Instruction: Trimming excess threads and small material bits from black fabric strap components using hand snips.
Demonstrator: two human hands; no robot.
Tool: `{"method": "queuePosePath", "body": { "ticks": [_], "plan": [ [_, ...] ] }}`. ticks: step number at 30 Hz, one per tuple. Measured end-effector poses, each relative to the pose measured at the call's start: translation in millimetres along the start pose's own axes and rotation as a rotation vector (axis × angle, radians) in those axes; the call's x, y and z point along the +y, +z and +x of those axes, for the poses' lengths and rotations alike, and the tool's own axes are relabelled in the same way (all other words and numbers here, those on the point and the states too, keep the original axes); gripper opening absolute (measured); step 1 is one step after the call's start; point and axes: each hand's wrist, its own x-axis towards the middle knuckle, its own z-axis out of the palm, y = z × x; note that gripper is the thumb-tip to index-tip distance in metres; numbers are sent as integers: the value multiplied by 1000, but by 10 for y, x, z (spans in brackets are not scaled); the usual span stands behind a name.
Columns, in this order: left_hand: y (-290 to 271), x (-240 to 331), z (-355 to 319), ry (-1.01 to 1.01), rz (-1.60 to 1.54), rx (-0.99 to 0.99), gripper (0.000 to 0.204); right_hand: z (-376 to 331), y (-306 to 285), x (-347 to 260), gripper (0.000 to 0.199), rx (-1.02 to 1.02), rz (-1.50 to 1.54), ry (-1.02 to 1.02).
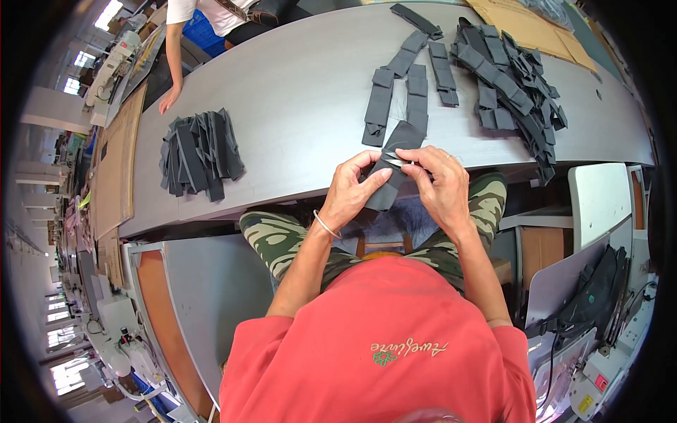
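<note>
My left hand (347,190) pinches a dark grey fabric strip (384,196) over the table's near edge. Its lower end hangs toward my lap, while the upper part lies on the table. My right hand (441,180) is closed around small silvery thread snips (398,162), mostly covered by the fingers. The snips' pointed blades lie against the fabric between both hands. Just beyond, joined grey fabric pieces (379,99) stretch across the tabletop, with a shorter strip (443,74) beside them.
A large heap of grey fabric strips (504,81) lies on the table (296,106) at right. A neater stack of strips (201,155) sits at left. Another person's hand (169,100) rests on the far left edge. Cardboard (529,28) lies at the back right.
</note>
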Motion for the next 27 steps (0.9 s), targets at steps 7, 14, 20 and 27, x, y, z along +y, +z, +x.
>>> {"method": "queuePosePath", "body": {
  "ticks": [7,14,20,27],
  "plan": [
    [26,10,-10,4,10,-10,21,-26,29,35,14,35,70,21],
    [29,-45,7,46,32,-18,22,-30,13,20,13,20,-104,-74],
    [59,44,-23,75,229,4,21,-27,-45,117,13,154,90,74],
    [121,-8,-29,407,698,143,20,101,-190,111,14,158,-173,73]
  ]
}}
